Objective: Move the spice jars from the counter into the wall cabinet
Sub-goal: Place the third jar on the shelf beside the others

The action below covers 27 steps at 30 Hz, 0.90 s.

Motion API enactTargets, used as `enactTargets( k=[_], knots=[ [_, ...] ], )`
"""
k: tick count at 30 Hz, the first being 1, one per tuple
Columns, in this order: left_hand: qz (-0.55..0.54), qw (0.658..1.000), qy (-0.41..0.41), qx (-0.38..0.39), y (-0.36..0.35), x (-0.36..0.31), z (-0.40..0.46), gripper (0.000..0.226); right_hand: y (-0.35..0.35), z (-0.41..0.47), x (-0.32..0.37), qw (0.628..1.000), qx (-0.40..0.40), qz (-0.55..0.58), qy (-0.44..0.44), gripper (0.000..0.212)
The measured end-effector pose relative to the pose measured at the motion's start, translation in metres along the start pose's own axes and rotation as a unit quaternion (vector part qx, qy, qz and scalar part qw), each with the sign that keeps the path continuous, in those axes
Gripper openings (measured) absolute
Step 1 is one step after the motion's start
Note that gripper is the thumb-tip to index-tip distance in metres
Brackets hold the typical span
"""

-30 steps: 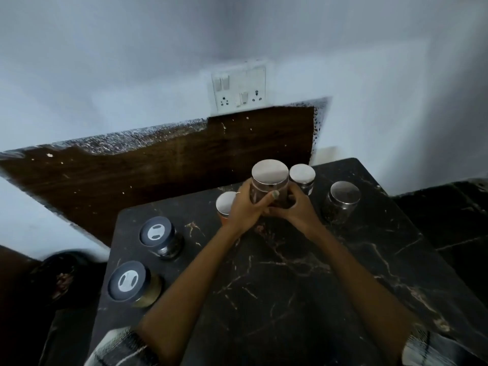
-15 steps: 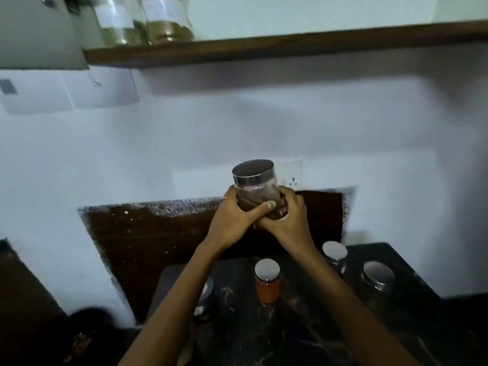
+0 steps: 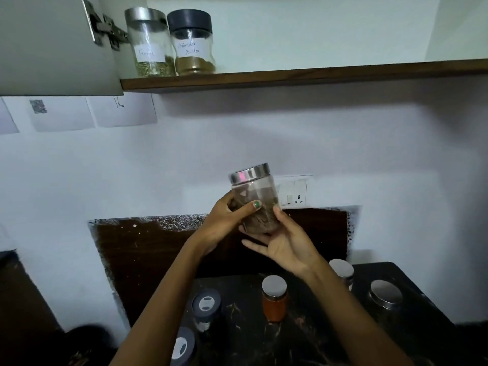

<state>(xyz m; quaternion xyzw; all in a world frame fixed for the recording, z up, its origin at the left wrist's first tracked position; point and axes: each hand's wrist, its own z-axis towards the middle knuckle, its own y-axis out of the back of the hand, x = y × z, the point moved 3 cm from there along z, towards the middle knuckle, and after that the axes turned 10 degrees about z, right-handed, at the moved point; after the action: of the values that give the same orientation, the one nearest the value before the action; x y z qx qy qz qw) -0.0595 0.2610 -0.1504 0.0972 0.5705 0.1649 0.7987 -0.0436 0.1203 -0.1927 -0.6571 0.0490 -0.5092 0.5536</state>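
Note:
A clear spice jar [image 3: 254, 199] with a steel lid and brown contents is held in the air before the wall, tilted slightly. My left hand [image 3: 224, 223] grips its side, and my right hand [image 3: 286, 243] cups its base from below with fingers spread. The wall cabinet shelf [image 3: 303, 75] is above, with two labelled jars [image 3: 169, 43] standing at its left end. On the black counter [image 3: 330, 334] below remain an orange-filled jar [image 3: 274, 298], two steel-lidded jars [image 3: 385, 295] at the right and two dark-lidded jars [image 3: 206, 307] at the left.
The open cabinet door [image 3: 52, 43] hangs at the upper left with its hinge showing. A wall socket [image 3: 294, 192] sits behind the held jar. Paper sheets [image 3: 79, 112] are stuck to the wall under the door. A dark wooden backsplash [image 3: 158, 247] rises behind the counter.
Both hands lifted the jar off the counter and up toward the shelf. My right hand has slid from the side to under the base. The view has tilted upward.

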Motion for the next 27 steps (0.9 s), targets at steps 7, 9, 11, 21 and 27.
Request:
enactTargets(
  k=[7,9,11,21,27],
  knots=[
    [-0.056,0.998,0.000,0.018,-0.004,0.002,0.004,0.032,-0.002,0.004,-0.001,0.991,-0.037,0.014,0.124,0.080],
    [-0.061,0.998,-0.007,0.002,-0.007,-0.002,0.003,0.036,-0.005,0.002,0.000,0.972,-0.100,-0.072,0.199,0.075],
    [-0.074,0.997,-0.002,-0.014,-0.010,-0.003,0.002,0.041,-0.010,-0.001,-0.001,0.941,-0.142,-0.170,0.254,0.080],
    [-0.152,0.988,0.025,0.028,-0.007,-0.002,0.007,0.064,-0.016,-0.002,0.003,0.990,-0.044,0.023,0.129,0.054],
    [-0.130,0.991,0.002,0.013,-0.009,-0.006,0.009,0.044,-0.022,-0.007,0.007,0.933,-0.147,-0.153,0.291,0.067]
  ],
)
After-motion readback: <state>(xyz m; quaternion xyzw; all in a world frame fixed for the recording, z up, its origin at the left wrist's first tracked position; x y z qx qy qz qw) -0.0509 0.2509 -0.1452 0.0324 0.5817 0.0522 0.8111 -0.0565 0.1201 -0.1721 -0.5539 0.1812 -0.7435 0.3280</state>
